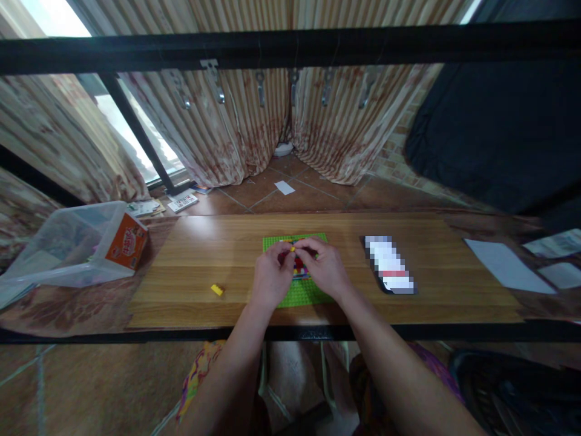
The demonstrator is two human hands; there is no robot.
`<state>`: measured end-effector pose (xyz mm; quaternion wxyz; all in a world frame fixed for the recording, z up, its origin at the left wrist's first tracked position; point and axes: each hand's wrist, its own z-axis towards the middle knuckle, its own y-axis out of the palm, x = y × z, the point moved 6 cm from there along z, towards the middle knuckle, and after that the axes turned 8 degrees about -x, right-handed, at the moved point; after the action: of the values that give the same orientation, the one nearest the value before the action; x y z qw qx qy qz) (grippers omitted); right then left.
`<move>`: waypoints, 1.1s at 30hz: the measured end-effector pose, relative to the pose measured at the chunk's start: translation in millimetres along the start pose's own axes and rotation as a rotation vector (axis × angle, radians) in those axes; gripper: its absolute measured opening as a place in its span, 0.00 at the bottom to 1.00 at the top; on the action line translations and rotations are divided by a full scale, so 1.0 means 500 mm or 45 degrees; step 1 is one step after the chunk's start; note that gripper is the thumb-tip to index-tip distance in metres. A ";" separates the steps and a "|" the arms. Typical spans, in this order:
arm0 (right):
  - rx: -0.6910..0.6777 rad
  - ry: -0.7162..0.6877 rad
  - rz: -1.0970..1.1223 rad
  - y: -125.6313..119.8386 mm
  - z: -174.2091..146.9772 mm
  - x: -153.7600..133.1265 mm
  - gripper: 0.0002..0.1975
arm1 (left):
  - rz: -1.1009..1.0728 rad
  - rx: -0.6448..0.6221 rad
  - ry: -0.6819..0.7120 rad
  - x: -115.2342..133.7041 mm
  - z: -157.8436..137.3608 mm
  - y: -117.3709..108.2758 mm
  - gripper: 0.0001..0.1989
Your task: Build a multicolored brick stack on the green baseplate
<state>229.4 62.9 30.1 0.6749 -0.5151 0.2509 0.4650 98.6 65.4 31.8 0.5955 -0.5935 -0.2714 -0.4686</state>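
Both my hands meet over a green studded baseplate [272, 301] on the wooden board. A small yellow toy brick [293, 249] shows between my fingertips. My left hand [273, 271] pinches it from the left, and my right hand [324, 263] pinches it from the right. Below the fingers sits a build of red, blue and white bricks [299, 272], partly covered by my hands. Whether the yellow brick touches this build I cannot tell. Another yellow toy brick [217, 290] lies apart on the board, left of the baseplate.
The wooden board [181, 260] spans the table. A phone [390, 265] with a blurred screen lies right of the baseplate. At the left stands a clear plastic bin [82, 242] with an orange label. White paper [506, 264] lies at the right. A dark bar [290, 48] crosses above.
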 end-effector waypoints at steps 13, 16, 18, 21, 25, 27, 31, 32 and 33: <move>0.158 0.036 -0.043 -0.031 0.002 0.010 0.07 | -0.012 0.014 -0.052 -0.012 -0.001 0.001 0.08; 0.201 0.055 -0.104 -0.047 0.003 0.018 0.07 | 0.008 0.016 -0.092 -0.018 -0.001 -0.002 0.09; 0.207 0.061 -0.139 -0.052 0.004 0.021 0.07 | 0.075 0.028 -0.128 -0.021 -0.001 -0.005 0.10; 0.200 0.056 -0.166 -0.051 0.005 0.026 0.07 | 0.280 0.071 -0.081 -0.015 -0.001 -0.010 0.10; 0.180 0.050 -0.191 -0.044 0.006 0.030 0.06 | 0.480 0.097 0.020 -0.002 -0.004 -0.008 0.12; 0.177 0.046 -0.206 -0.041 0.006 0.030 0.06 | 0.524 0.098 0.001 -0.002 -0.005 -0.007 0.13; 0.162 0.041 -0.238 -0.035 0.006 0.026 0.07 | 0.582 0.099 0.001 -0.003 -0.007 -0.005 0.14; 0.154 0.042 -0.243 -0.033 0.006 0.026 0.07 | 0.595 0.088 0.000 -0.004 -0.007 -0.003 0.14; 0.147 0.041 -0.248 -0.030 0.006 0.026 0.07 | 0.607 0.074 -0.006 -0.006 -0.007 -0.001 0.15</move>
<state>248.2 70.0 27.3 0.7413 -0.5047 0.2369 0.3737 96.2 62.6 28.7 0.7055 -0.6245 -0.1383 -0.3053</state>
